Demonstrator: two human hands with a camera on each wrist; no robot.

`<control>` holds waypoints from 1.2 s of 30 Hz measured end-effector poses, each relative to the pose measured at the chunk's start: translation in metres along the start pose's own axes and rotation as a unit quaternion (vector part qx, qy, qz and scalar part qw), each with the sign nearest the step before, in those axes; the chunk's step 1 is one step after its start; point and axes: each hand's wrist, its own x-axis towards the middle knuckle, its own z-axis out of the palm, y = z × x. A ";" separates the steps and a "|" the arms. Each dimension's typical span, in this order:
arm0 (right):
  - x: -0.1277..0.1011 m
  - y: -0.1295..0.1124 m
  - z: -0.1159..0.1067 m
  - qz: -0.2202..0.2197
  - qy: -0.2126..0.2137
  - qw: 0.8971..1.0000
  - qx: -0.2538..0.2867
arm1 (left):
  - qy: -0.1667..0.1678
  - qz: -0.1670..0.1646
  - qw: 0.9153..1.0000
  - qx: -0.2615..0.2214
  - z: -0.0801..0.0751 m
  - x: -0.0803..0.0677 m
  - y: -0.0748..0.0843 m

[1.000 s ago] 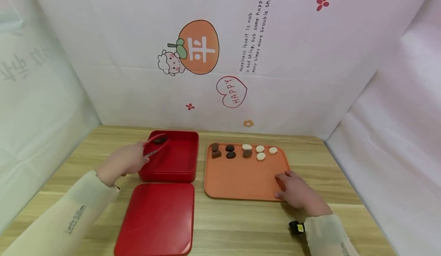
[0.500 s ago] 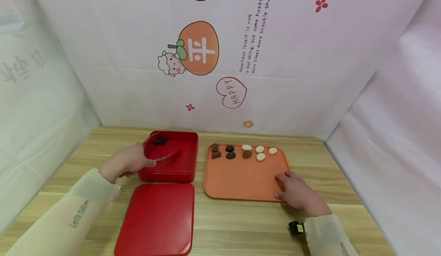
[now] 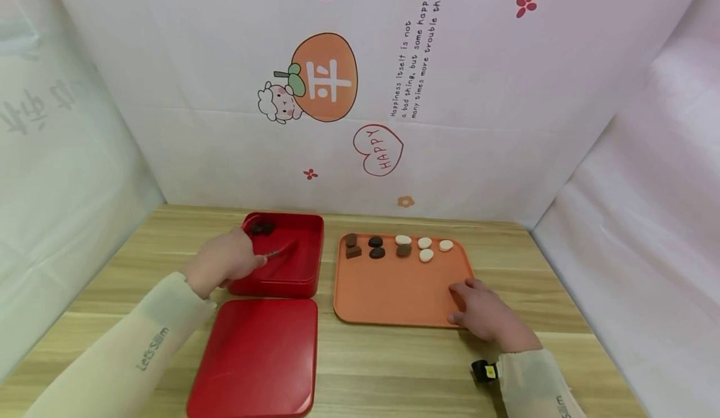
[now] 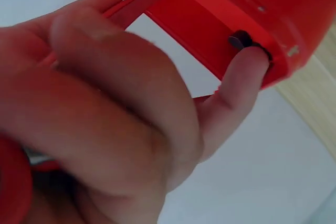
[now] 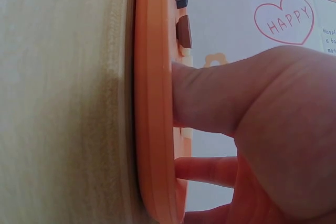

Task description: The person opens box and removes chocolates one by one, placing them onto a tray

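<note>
My left hand (image 3: 227,257) grips a pair of red-tipped tongs (image 3: 285,248) above the open red box (image 3: 306,287). The tongs' arms stand spread apart, with nothing seen between them. Several dark chocolates (image 3: 262,227) lie in the box's far left corner; the left wrist view catches one dark piece (image 4: 240,39) past a finger. On the right, my right hand (image 3: 486,312) rests its fingertips on the near right corner of an orange tray (image 3: 394,293). Along the tray's far side sit brown chocolates (image 3: 352,252), dark oval ones (image 3: 377,253) and white oval ones (image 3: 425,255).
A flat red lid (image 3: 255,358) lies on the wooden table (image 3: 394,374) in front of the box. A printed white cloth (image 3: 478,124) rises behind the table, with white cloth at both sides. A black strap device (image 3: 484,372) sits at the right wrist.
The tongs' arms have spread away from the dark chocolates, which stay in the box's corner. My left hand has moved slightly to the right. My right hand has stayed on the tray.
</note>
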 end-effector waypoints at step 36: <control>-0.001 0.000 0.001 0.003 0.001 1.000 0.000 | -0.057 0.000 0.996 -0.069 0.000 0.001 -0.006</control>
